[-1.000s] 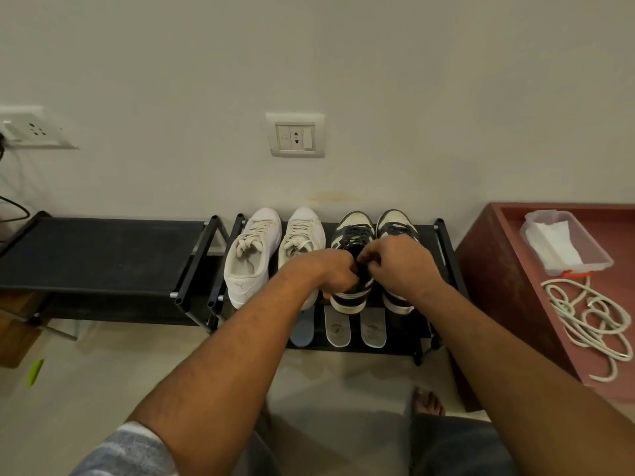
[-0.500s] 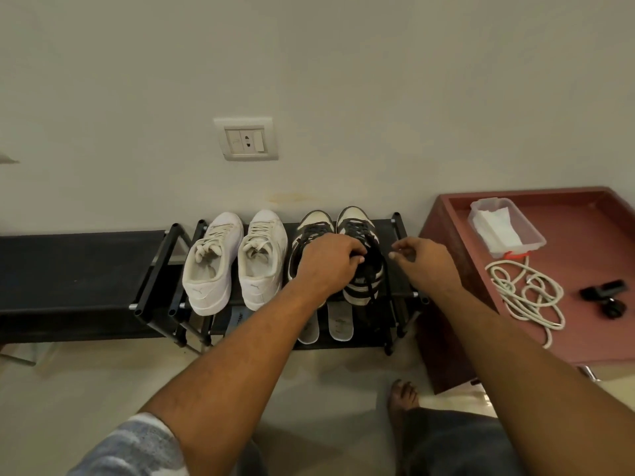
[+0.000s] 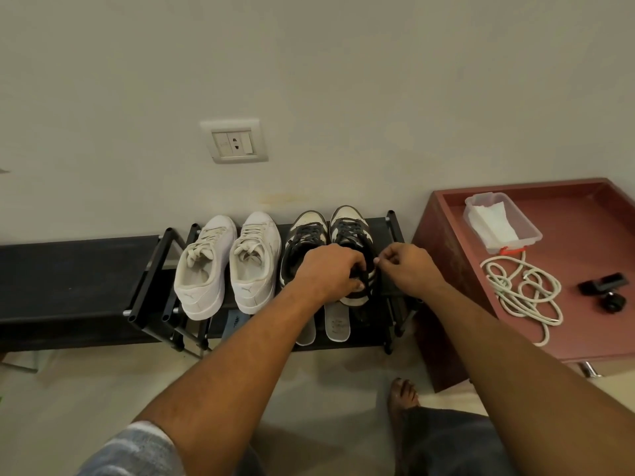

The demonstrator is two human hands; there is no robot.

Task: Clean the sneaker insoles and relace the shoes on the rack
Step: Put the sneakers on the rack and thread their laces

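- Head view: I see left hand (image 3: 330, 273) gripping black lace (image 3: 367, 286), hiding sneaker (image 3: 347, 219) opening.
- Right hand (image 3: 409, 269) pinches lace end.
- Rope (image 3: 522, 297), tissue tub (image 3: 520, 219) on red table (image 3: 584, 338) beside rack (image 3: 391, 221).

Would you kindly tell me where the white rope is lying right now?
In the head view, the white rope lies coiled on the red table at right, just in front of the clear tub.

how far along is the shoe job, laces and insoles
Done: the white pair looks laced. In hand: left hand and right hand both hold the black lace of the black-and-white sneaker at the rack's end. Left: insoles lie on the lower shelf, out of the shoes; cleaned or not, I cannot tell.
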